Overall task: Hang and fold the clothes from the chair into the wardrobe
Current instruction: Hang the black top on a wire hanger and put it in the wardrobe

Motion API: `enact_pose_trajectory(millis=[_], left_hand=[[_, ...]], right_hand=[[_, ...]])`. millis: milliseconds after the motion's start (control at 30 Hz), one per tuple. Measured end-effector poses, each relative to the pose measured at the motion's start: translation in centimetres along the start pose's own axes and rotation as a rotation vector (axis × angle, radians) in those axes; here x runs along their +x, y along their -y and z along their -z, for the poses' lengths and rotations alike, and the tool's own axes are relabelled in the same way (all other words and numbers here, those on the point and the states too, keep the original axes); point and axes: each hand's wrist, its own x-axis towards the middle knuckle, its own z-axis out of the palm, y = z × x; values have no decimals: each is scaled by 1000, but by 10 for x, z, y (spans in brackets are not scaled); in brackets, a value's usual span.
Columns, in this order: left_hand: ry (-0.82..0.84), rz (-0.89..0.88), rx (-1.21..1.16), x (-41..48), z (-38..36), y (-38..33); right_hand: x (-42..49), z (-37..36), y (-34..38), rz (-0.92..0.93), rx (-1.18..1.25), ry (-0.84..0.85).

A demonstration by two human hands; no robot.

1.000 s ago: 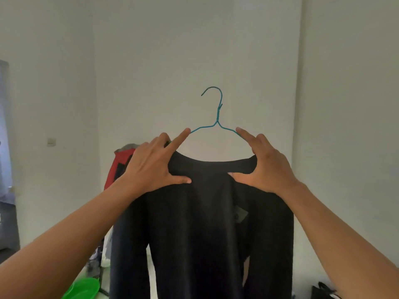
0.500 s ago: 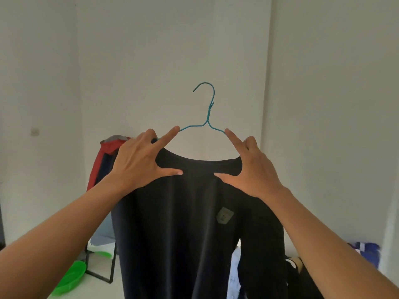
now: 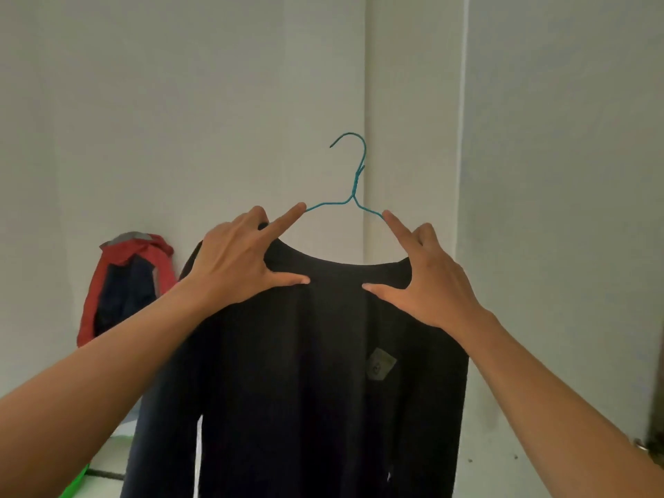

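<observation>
Pale, bare plaster walls (image 3: 179, 102) fill the background, meeting in a corner just right of centre. In front of them a black long-sleeved top (image 3: 305, 389) is held up at head height, its body and both sleeves hanging straight down and running off the bottom edge of the view. Two bare forearms reach up from the lower corners to its shoulders. The left hand (image 3: 237, 267) has its grip clamped on the top's left shoulder: the thumb lies flat across the front of the cloth below the neckline, the forefinger stretches up along the wire, and the other fingers curl over behind the shoulder. The right hand (image 3: 427, 282) mirrors it on the other shoulder, thumb pressed to the front and forefinger pointing up along the wire. Whether the hidden fingers also catch the wire under the cloth I cannot tell. Behind the left forearm a red and navy jacket with a grey collar (image 3: 125, 282) hangs against the wall. A thin teal wire hanger (image 3: 354, 181) sits inside the top, its twisted neck and open hook standing free above the round neckline, touching nothing. A small grey-green diamond-shaped patch (image 3: 381, 364) marks the chest below the right hand. A bright green sliver of plastic (image 3: 77, 485) shows at the lower left edge.
</observation>
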Motion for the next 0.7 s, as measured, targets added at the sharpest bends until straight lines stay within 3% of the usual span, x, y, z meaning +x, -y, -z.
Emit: enact_pose_trajectory(millis=[400,700], left_hand=[[-113,-354,-138,114,-45,-188],[-273,-495,-210,182,-60,-310]], right_hand=[[-87,106,-142,-385,-111,-99],[-113,174,-213,-624,-275,-179]])
